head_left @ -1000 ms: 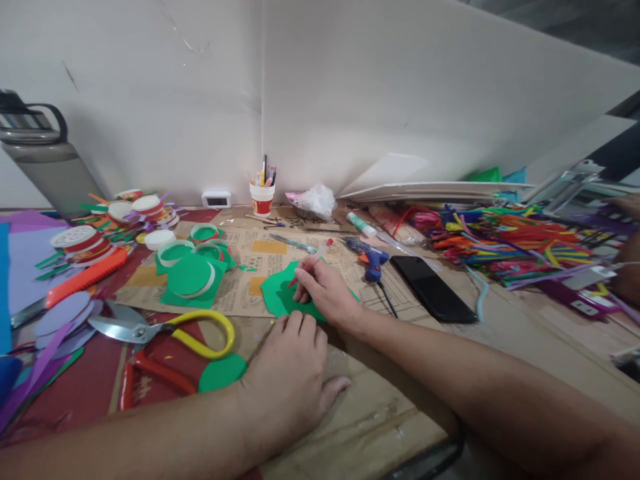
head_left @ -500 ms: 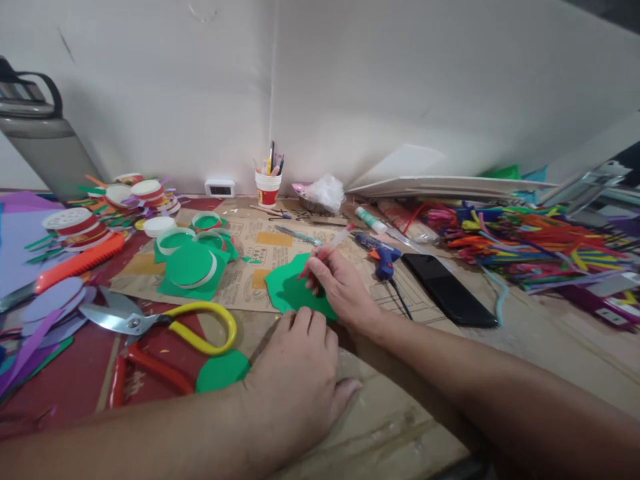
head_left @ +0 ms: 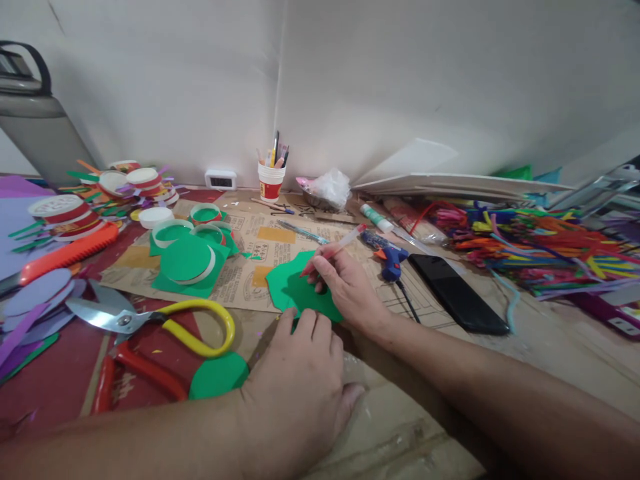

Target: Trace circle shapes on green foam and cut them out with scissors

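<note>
Right hand: your right hand (head_left: pixel 343 287) grasps a red pen (head_left: pixel 351 236), pinched between thumb and fingers, its lower end over the sheet; you cannot tell here whether the tip touches.
Left hand: your left hand (head_left: pixel 307 377) lies palm down with fingers loosely bent, clenching nothing that shows; its fingertips meet the sheet's near edge.
Green sheet: the uneven-edged green craft sheet (head_left: pixel 290 283) lies flat in the middle, under the right hand, partly over the printed brown paper (head_left: pixel 240 283).
Sheet handling: it looks light, thin and bendable, likely to slide or crease; hold it flat with spread fingertips near the rim.
Pen handling: it looks light, stiff and smooth; take it low on the barrel, close to the tip.
Pen cup: the red-and-white paper cup (head_left: pixel 271 192) stands upright at the far middle, holding pens (head_left: pixel 276 155) and similar sticks.
Ring cups: left of the sheet, shallow white-walled rings (head_left: pixel 171 231) show green floors; a green disc tops the nearest.
Bowl: right of the pen cup, a small bowl holds crumpled clear plastic (head_left: pixel 336 189); anything beneath is unclear.
Bottle: the grey bottle (head_left: pixel 43 133) stands far left, contents hidden.
</note>
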{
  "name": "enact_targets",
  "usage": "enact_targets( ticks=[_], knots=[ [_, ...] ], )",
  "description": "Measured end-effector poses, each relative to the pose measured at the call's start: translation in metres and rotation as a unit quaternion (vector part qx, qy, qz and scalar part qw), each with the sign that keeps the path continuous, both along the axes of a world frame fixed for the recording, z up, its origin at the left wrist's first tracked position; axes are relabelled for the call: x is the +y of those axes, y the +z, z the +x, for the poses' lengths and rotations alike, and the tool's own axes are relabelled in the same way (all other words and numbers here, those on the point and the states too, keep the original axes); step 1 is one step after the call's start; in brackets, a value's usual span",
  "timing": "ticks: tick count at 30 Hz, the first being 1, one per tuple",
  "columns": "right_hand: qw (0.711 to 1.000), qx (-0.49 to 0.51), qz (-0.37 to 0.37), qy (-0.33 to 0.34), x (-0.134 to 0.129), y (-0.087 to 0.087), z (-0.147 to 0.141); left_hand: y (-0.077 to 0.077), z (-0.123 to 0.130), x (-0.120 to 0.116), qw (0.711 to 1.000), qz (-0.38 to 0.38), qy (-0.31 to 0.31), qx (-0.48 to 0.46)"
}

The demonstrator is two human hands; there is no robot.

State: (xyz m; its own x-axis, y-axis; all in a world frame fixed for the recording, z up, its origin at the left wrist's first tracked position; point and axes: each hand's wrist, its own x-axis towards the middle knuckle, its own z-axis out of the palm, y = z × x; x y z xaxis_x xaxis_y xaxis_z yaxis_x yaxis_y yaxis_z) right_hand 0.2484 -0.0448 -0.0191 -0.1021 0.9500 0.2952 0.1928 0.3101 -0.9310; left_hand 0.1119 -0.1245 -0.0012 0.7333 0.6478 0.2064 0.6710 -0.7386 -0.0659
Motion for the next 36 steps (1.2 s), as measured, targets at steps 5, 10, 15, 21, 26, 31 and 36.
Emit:
enact_targets(
  ticks=[5,10,15,21,26,31,36],
  knots=[
    [0.994,-0.097,0.046,0.021,-0.0052,0.0024,0.0008,-0.0012,-0.0005,-0.0006,1.000,-0.001,-0.007,-0.002],
    [0.986,-0.135,0.085,0.056,-0.0071,0.0039,0.0020,-0.0035,-0.0004,-0.0004,1.000,-0.001,-0.011,-0.007],
    [0.978,-0.173,0.093,0.075,-0.0082,0.0052,0.0025,-0.0024,-0.0004,-0.0002,1.000,-0.007,-0.013,-0.006],
    [0.974,-0.187,0.093,0.084,-0.0098,0.0074,0.0016,-0.0019,-0.0007,0.0000,1.000,-0.002,-0.016,-0.004],
    [0.975,-0.187,0.085,0.085,-0.0098,0.0077,0.0014,-0.0015,-0.0006,-0.0004,1.000,-0.011,-0.015,-0.002],
    [0.974,-0.190,0.083,0.089,-0.0100,0.0078,0.0013,-0.0005,-0.0005,-0.0003,1.000,-0.015,-0.015,0.000],
    [0.975,-0.189,0.077,0.090,-0.0100,0.0076,0.0008,-0.0003,0.0001,-0.0006,1.000,-0.014,-0.014,-0.007]
  ],
)
